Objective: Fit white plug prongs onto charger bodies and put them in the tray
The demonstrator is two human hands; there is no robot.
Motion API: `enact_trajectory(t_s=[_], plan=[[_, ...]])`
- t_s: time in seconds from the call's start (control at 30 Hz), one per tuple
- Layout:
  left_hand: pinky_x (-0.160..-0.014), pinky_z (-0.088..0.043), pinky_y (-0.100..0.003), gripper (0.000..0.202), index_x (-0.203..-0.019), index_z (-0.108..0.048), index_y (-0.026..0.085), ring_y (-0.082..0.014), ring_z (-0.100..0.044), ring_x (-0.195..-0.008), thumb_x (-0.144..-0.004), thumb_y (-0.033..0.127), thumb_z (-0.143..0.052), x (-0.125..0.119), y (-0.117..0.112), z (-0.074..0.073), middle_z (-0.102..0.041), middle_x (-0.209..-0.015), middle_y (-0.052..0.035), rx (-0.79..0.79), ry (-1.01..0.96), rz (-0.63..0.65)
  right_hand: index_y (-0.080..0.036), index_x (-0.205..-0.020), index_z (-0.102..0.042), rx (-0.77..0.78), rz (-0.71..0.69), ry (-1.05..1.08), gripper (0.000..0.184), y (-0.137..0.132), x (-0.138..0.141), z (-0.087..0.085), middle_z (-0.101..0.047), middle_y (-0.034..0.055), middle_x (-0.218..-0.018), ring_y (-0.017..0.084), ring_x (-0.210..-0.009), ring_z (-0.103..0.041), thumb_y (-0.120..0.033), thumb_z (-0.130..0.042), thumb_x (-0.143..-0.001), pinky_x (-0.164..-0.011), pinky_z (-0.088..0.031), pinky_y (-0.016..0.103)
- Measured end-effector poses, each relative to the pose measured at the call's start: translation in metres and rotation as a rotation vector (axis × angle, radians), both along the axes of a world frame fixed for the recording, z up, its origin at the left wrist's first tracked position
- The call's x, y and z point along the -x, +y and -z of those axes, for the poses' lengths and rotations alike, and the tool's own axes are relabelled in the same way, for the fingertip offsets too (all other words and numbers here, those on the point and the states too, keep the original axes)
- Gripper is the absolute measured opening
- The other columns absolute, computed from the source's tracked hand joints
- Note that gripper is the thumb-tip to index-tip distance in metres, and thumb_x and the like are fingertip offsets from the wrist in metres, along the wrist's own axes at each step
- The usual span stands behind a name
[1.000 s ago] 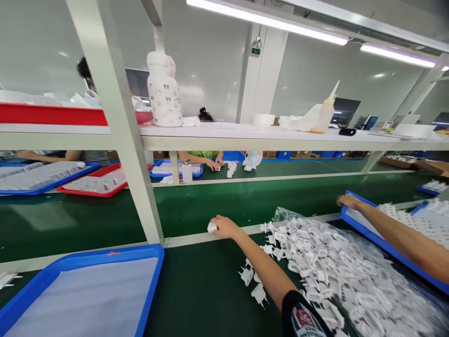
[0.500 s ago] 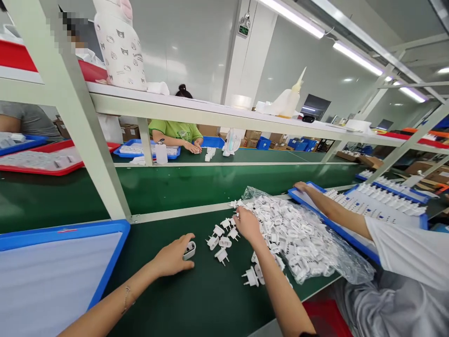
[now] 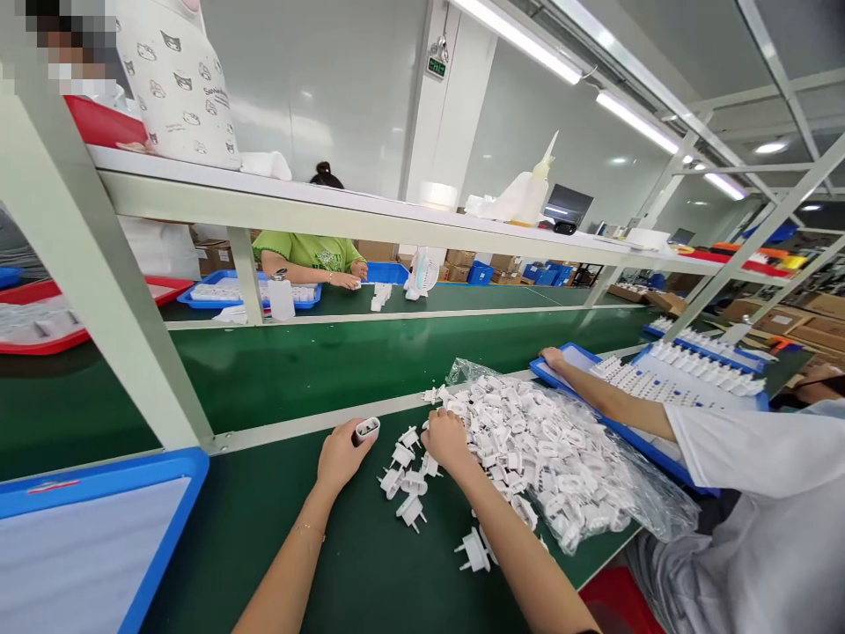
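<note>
The left hand [image 3: 340,460] was curled around a white casing [image 3: 368,429], whose open end showed dark inside, above the green bench [image 3: 370,572]. The right hand [image 3: 446,437] was bent down at the left edge of a heap of white plug pieces [image 3: 547,449]; whether it gripped one could not be told. Loose plugs [image 3: 413,482] lay between the hands, and a blue tray [image 3: 181,460] sat farther left
</note>
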State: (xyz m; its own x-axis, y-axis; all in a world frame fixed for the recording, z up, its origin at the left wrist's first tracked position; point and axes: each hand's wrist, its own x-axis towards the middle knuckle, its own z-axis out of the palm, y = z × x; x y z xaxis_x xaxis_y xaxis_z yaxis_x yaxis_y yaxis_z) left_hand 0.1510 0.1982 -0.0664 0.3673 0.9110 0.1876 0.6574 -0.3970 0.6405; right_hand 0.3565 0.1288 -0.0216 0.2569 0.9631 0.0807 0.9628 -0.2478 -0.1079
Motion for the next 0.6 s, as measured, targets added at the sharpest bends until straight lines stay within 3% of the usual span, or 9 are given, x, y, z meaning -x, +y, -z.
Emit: enact_trajectory(t_s=[0.13,0.2,0.3,0.4,0.6], plan=[[-0.081,-0.043,-0.031,0.035,-0.109,-0.059,0.022,-0.0227,-0.059,-0.094,-0.078,0.037,-0.054,0.007,0.005,0.004,-0.064,-0.103,-0.0059,0.051,-0.063,0.097,-0.009,-0.121,-0.04,-0.092,-0.022,0.055,0.035,-0.001,-0.002,-0.006,-0.061,0.0174,-0.103,0.025,-0.081,-0.062,-0.022,-0.031,-0.091,-0.065,-0.043,0.032],[-0.08,-0.044,-0.031,0.033,-0.105,-0.06,0.021,-0.0228,-0.059,-0.092,-0.076,0.035,-0.056,0.01,0.01,0.005,-0.065,-0.101,-0.0058,0.084,-0.084,0.126,-0.01,-0.122,-0.035,-0.156,-0.039,0.121,0.034,0.003,-0.002,-0.012,-0.063,0.0133,-0.093,0.022,-0.075,-0.062,-0.023,-0.027,-0.092,-0.062,-0.043,0.03],[-0.079,-0.044,-0.03,0.031,-0.102,-0.062,0.02,-0.0223,-0.059,-0.091,-0.073,0.031,-0.058,0.013,0.015,0.005,-0.065,-0.099,-0.0049,0.125,-0.148,0.198,-0.015,-0.114,-0.04,-0.216,-0.159,0.345,0.028,0.016,0.005,-0.022,-0.062,0.0047,-0.077,0.02,-0.065,-0.061,-0.03,-0.033,-0.092,-0.059,-0.042,0.028],[-0.078,-0.044,-0.03,0.028,-0.099,-0.063,0.02,-0.0217,-0.059,-0.089,-0.073,0.028,-0.058,0.015,0.017,0.005,-0.066,-0.097,-0.0043,0.141,-0.201,0.239,-0.022,-0.111,-0.045,-0.145,-0.349,0.554,0.025,0.032,0.017,-0.025,-0.061,-0.0018,-0.073,0.016,-0.061,-0.059,-0.032,-0.045,-0.087,-0.058,-0.043,0.025],[-0.08,-0.043,-0.03,0.026,-0.099,-0.063,0.02,-0.0218,-0.057,-0.091,-0.075,0.026,-0.056,0.017,0.015,0.005,-0.065,-0.097,-0.004,0.152,-0.24,0.248,-0.021,-0.089,-0.062,-0.096,-0.519,0.553,0.013,0.056,0.039,-0.018,-0.065,0.0002,-0.088,0.014,-0.073,-0.057,-0.025,-0.062,-0.078,-0.063,-0.041,0.023]])
